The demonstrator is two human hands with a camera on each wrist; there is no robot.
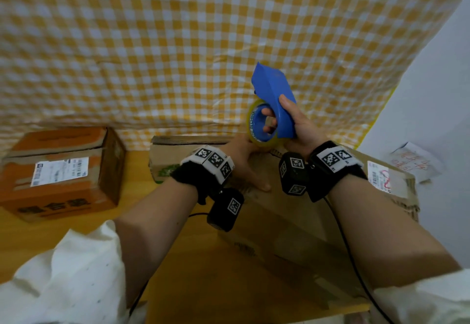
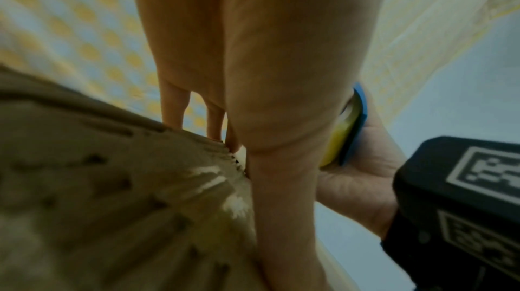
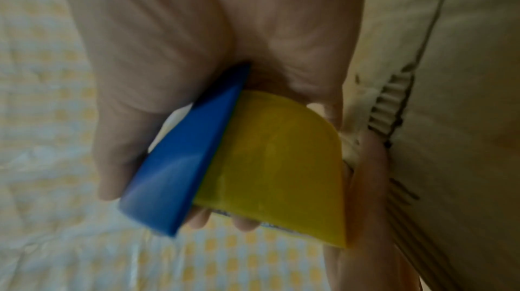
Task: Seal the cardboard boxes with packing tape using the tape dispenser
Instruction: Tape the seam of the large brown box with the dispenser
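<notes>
Your right hand point(image 1: 298, 125) is gripping the blue plastic tape dispenser point(image 1: 276, 102) at the brown cardboard box's point(image 1: 292, 211) far edge; your left hand point(image 1: 244, 161) is lying on the box with straight fingers.

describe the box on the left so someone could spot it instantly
On the wooden table before the yellow checked cloth, look far left, apart from both hands. The orange box there has a white shipping label and black characters on its front; the nearer box is plain brown.

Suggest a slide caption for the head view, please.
Right hand grips the blue dispenser above a box steadied by the left hand.
</notes>
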